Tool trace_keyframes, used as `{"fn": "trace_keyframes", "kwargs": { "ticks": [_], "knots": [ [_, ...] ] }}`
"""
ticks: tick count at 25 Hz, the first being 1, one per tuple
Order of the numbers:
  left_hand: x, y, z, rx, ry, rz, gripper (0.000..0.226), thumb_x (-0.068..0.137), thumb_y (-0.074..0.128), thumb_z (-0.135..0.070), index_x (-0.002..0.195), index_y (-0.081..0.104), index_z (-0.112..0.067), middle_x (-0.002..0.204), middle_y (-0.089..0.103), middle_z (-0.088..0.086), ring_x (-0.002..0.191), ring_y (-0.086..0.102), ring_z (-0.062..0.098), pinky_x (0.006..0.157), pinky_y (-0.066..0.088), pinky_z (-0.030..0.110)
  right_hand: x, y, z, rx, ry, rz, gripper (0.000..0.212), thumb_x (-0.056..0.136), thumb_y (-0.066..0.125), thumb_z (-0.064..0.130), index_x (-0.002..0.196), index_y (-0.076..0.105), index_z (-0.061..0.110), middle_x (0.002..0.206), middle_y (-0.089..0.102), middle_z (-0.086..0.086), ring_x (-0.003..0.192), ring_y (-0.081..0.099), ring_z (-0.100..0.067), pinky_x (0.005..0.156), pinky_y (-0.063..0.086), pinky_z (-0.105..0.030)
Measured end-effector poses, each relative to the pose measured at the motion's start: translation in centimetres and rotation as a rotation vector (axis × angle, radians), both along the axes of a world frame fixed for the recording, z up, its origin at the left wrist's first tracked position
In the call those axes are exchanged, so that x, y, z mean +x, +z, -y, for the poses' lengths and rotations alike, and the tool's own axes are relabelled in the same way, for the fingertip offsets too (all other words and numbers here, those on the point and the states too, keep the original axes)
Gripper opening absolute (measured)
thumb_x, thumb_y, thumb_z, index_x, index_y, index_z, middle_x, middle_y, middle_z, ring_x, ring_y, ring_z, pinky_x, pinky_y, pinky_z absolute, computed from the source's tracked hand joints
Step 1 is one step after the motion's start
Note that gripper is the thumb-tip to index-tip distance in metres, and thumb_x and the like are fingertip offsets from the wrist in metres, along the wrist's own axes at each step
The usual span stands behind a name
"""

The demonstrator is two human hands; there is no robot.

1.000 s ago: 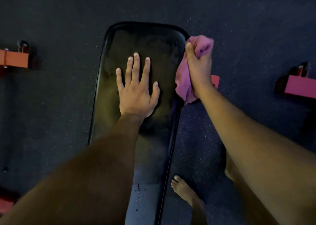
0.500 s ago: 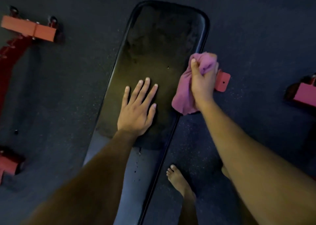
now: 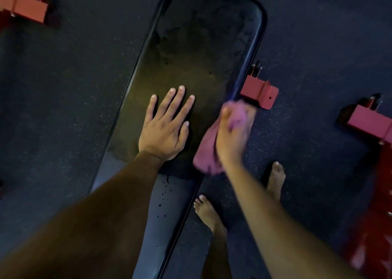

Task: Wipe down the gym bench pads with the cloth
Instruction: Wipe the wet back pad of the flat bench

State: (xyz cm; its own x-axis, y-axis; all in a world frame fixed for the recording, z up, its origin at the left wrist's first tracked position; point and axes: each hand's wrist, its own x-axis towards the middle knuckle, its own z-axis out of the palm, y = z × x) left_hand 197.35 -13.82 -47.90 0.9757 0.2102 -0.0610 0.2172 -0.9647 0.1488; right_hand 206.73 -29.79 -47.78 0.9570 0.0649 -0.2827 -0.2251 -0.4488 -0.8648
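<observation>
Now right hand [image 3: 232, 139] with cloth [image 3: 206, 153] slid nearer along pad [image 3: 191, 45] edge, blurred

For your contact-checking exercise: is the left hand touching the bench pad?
Touching. The head view shows the left hand lying flat, fingers spread, on the black bench pad.

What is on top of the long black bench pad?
The left hand rests flat on the long black bench pad. The right hand grips a pink cloth at its right edge. The pad beneath them is hidden.
</observation>
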Motion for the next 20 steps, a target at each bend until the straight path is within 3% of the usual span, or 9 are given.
{"fn": "trace_keyframes", "kwargs": {
  "ticks": [2,4,6,9,12,16,18,20],
  "knots": [
    [0.1,-0.1,0.2,-0.001,-0.005,0.011,0.061,0.107,0.031,-0.042,0.165,0.029,-0.024,0.173,0.021,0.005,0.16,0.018,0.023,0.128,0.013,0.057,6.2,0.0,-1.1,-0.031,-0.045,0.017,0.03,0.1,0.06,0.017,0.125,0.046,0.005,0.126,0.052,-0.009,0.093,0.06,0.007,0.07,0.051,-0.011],
    [0.1,0.0,0.3,-0.005,0.0,0.018,0.061,0.106,0.033,-0.042,0.164,0.03,-0.024,0.173,0.021,0.005,0.16,0.018,0.023,0.127,0.014,0.058,6.2,-0.1,-1.3,-0.06,-0.049,0.041,0.035,0.1,0.057,0.026,0.127,0.042,0.011,0.126,0.052,-0.007,0.093,0.061,-0.005,0.068,0.053,-0.017],
    [0.0,0.0,0.1,-0.01,0.008,0.018,0.061,0.106,0.034,-0.041,0.164,0.03,-0.024,0.173,0.021,0.005,0.16,0.019,0.024,0.127,0.015,0.058,0.7,0.4,-0.4,-0.088,-0.027,0.038,0.038,0.095,0.056,0.026,0.128,0.041,0.014,0.13,0.049,-0.001,0.094,0.062,-0.006,0.07,0.058,-0.017],
    [0.1,0.0,0.1,-0.021,0.008,0.013,0.062,0.105,0.037,-0.041,0.164,0.031,-0.024,0.173,0.022,0.005,0.16,0.019,0.024,0.127,0.015,0.058,-8.2,0.8,1.9,-0.079,0.141,0.054,0.038,0.091,0.063,0.019,0.125,0.047,0.014,0.127,0.044,0.001,0.113,0.059,-0.005,0.09,0.058,-0.027],
    [0.0,0.2,0.2,-0.023,0.009,0.014,0.061,0.105,0.04,-0.039,0.163,0.032,-0.023,0.173,0.023,0.005,0.16,0.02,0.023,0.127,0.015,0.057,-8.0,0.3,3.0,-0.039,0.239,0.056,0.033,0.093,0.064,0.02,0.118,0.055,0.001,0.12,0.048,-0.009,0.109,0.053,0.006,0.087,0.054,-0.022],
    [0.1,0.2,0.2,-0.028,0.003,0.024,0.062,0.104,0.038,-0.039,0.164,0.032,-0.023,0.173,0.021,0.004,0.16,0.019,0.023,0.127,0.015,0.057,-2.9,0.8,1.1,-0.014,0.084,0.053,0.033,0.098,0.063,0.027,0.118,0.047,0.006,0.119,0.048,-0.008,0.097,0.054,0.01,0.079,0.044,-0.003],
    [0.1,0.2,0.1,-0.026,0.009,0.0,0.062,0.104,0.037,-0.04,0.164,0.032,-0.024,0.174,0.019,0.003,0.16,0.018,0.022,0.128,0.014,0.056,-3.5,1.3,0.5,-0.072,0.101,0.034,0.033,0.098,0.064,0.024,0.12,0.042,0.013,0.118,0.044,0.0,0.094,0.057,0.005,0.074,0.047,-0.01],
    [0.3,0.6,0.3,-0.039,0.018,-0.05,0.063,0.103,0.037,-0.041,0.163,0.032,-0.025,0.174,0.018,0.002,0.16,0.017,0.021,0.128,0.014,0.056,-4.8,2.6,2.2,-0.188,0.314,-0.071,0.035,0.097,0.064,0.03,0.12,0.04,0.019,0.119,0.043,0.002,0.095,0.06,-0.01,0.07,0.049,-0.023]
  ]
}}
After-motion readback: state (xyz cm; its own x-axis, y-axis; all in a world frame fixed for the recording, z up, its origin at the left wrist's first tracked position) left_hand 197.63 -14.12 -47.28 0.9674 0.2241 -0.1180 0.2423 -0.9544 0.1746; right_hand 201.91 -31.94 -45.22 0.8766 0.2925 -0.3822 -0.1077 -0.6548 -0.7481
